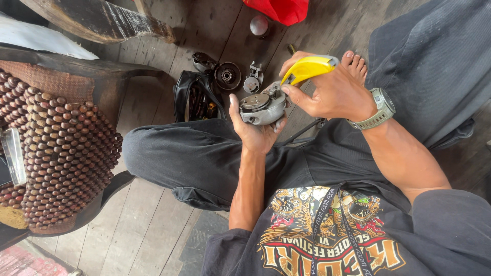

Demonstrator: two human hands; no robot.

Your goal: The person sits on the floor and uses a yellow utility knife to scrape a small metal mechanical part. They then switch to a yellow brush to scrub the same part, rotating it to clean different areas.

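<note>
My left hand (254,134) cups a grey metal engine part (263,107), a rounded housing with a flat round cover, above my bent left knee. My right hand (327,91) grips a yellow-handled tool (309,68) and presses its tip against the upper right side of the part. A grey wristwatch (380,110) sits on my right wrist. The tool's tip is hidden between my fingers and the part.
I sit on a wooden plank floor (148,225) in dark trousers. A black tool bag (197,98), a round metal part (227,75) and a small bracket (251,82) lie ahead. A seat with a wooden bead cover (56,153) stands left. Red cloth (279,9) lies at top.
</note>
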